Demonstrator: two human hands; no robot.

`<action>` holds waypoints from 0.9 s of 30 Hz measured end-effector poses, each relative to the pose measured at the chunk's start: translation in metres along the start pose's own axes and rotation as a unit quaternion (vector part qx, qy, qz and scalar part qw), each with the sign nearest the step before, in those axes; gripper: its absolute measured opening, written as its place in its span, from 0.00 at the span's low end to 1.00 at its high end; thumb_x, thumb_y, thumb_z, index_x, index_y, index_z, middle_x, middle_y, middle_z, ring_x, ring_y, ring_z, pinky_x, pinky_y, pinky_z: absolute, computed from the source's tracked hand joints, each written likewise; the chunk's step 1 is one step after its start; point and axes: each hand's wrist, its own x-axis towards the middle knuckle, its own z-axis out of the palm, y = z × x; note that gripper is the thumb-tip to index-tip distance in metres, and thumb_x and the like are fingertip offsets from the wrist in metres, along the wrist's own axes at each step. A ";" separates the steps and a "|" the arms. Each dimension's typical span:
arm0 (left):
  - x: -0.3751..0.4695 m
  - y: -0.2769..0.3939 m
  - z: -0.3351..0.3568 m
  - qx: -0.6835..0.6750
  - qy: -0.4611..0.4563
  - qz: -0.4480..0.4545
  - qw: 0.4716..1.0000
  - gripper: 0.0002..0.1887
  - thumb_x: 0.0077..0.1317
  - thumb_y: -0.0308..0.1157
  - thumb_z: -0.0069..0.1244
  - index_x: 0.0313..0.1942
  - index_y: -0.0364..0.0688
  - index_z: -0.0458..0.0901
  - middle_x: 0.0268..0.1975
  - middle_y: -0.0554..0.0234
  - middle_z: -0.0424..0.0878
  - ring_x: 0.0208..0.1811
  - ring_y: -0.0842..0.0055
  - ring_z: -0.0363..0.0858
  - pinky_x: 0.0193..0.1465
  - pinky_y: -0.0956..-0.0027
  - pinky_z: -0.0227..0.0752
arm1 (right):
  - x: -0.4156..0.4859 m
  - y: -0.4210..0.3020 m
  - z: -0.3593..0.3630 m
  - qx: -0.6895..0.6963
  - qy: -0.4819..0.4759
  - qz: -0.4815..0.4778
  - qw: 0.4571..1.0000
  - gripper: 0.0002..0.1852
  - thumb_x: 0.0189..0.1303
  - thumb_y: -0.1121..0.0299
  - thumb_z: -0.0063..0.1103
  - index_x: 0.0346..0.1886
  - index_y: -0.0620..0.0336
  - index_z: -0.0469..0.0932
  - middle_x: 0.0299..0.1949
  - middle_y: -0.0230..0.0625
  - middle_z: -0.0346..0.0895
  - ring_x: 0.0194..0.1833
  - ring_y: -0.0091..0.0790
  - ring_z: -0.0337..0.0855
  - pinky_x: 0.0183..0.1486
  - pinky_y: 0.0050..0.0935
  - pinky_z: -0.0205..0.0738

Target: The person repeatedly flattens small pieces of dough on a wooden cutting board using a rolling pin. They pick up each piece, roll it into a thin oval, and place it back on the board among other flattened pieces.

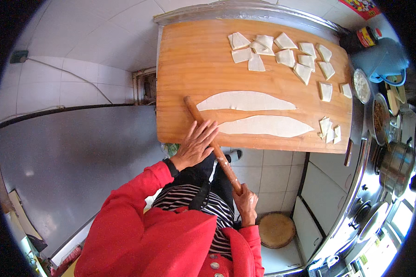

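A wooden rolling pin (224, 162) slants from the board's lower left down past its near edge. My right hand (246, 204) is closed around its lower end. My left hand (196, 145) lies on the pin's upper part with its fingers stretched across it; whether it grips is hard to tell. Two long strips of dough lie on the wooden board (180, 62): the upper strip (246, 100) is just right of the pin's tip, the lower strip (267, 125) beside my left fingertips. Several cut dough pieces (285, 57) are spread over the board's upper right, some overlapping, with a smaller group (326, 128) near the lower right.
Right of the board stand a bowl of white powder (362, 86), a bowl of brown filling (380, 117), a blue plastic jug (381, 60) and a metal pot (397, 166). A knife handle (348, 152) juts out by the board's corner. A round board (276, 230) is low down, near the cabinets.
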 end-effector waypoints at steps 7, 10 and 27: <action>0.089 0.039 0.023 -0.003 0.032 0.084 0.996 0.34 0.67 0.41 0.43 0.72 0.43 0.56 0.77 0.61 0.52 0.78 0.63 0.46 0.77 0.45 0.36 | 0.003 0.023 -0.013 0.097 0.035 0.056 0.993 0.17 0.53 0.56 0.67 0.30 0.62 0.77 0.25 0.55 0.78 0.31 0.62 0.80 0.33 0.51 0.72; 0.106 0.049 0.029 0.011 0.022 0.085 0.996 0.34 0.66 0.39 0.44 0.73 0.43 0.56 0.77 0.61 0.52 0.78 0.65 0.46 0.78 0.47 0.34 | 0.007 0.032 -0.016 0.081 0.046 0.078 0.993 0.19 0.53 0.54 0.67 0.31 0.63 0.77 0.26 0.56 0.78 0.31 0.62 0.80 0.34 0.50 0.71; 0.160 0.089 0.042 -0.022 0.100 0.141 0.985 0.34 0.68 0.42 0.44 0.73 0.44 0.57 0.76 0.61 0.53 0.78 0.66 0.47 0.77 0.42 0.37 | 0.003 0.045 -0.020 0.098 0.143 0.098 0.980 0.20 0.55 0.56 0.68 0.24 0.62 0.71 0.20 0.53 0.74 0.24 0.59 0.75 0.28 0.49 0.68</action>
